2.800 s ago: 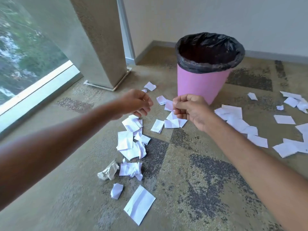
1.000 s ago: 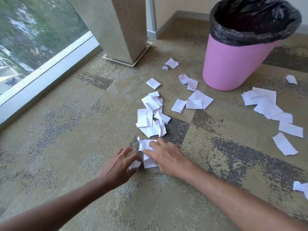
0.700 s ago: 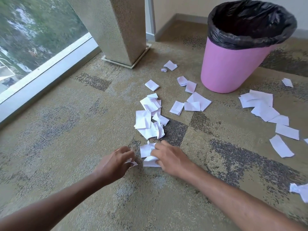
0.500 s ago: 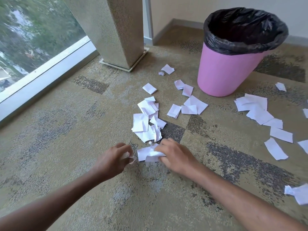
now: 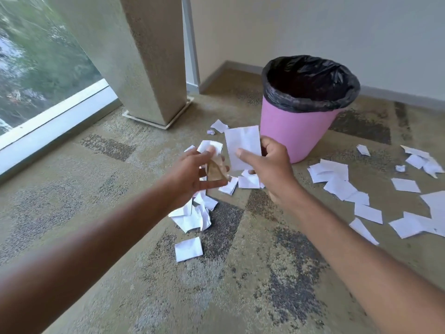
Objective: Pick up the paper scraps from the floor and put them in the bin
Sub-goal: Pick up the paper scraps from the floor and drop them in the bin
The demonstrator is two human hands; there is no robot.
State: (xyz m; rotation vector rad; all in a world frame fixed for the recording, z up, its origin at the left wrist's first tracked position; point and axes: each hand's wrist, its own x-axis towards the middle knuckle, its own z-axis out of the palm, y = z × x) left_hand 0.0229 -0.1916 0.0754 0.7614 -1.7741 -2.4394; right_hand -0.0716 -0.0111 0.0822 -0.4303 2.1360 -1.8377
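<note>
A pink bin with a black liner stands on the carpet by the wall. In front of it my right hand is raised, pinching a flat white paper scrap between thumb and fingers. Just left of it, my left hand is also lifted, blurred, with its fingers closed on small scraps. White paper scraps lie on the floor under my hands, and a single one lies nearer to me. More scraps are strewn right of the bin.
A concrete pillar rises at the back left on a base plate. A window with a white sill runs along the left. The wall and skirting pass behind the bin. Two small scraps lie between pillar and bin.
Both hands have risen from the floor with scraps in them and moved toward the bin. The view has tilted up, and one scrap stays on the floor where they were.
</note>
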